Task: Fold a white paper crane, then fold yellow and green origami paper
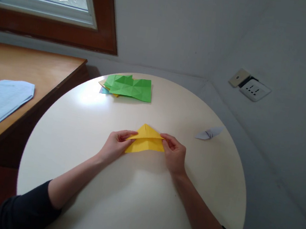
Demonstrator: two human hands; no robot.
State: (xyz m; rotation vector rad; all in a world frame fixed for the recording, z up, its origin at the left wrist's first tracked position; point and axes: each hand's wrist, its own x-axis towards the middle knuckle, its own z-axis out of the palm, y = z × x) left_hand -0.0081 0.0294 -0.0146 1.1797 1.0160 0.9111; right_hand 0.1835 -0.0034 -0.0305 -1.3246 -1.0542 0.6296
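A yellow sheet of folded paper (147, 144) is held up between both hands over the middle of the round table. Its upper part comes to a point at the far side, and a fold runs across it from hand to hand. My left hand (117, 141) pinches the left corner between thumb and fingers. At the right corner, my right hand (174, 153) grips the paper the same way. The paper's near edge hangs loose between the hands, slightly raised in the middle.
Creased green paper (132, 88) lies on other coloured sheets at the round white table's (62, 136) far side. A small white folded paper (209, 133) rests at right. Folded printed sheets (2, 104) lie on the wooden desk (44, 63). A wall socket (254, 90) is at right.
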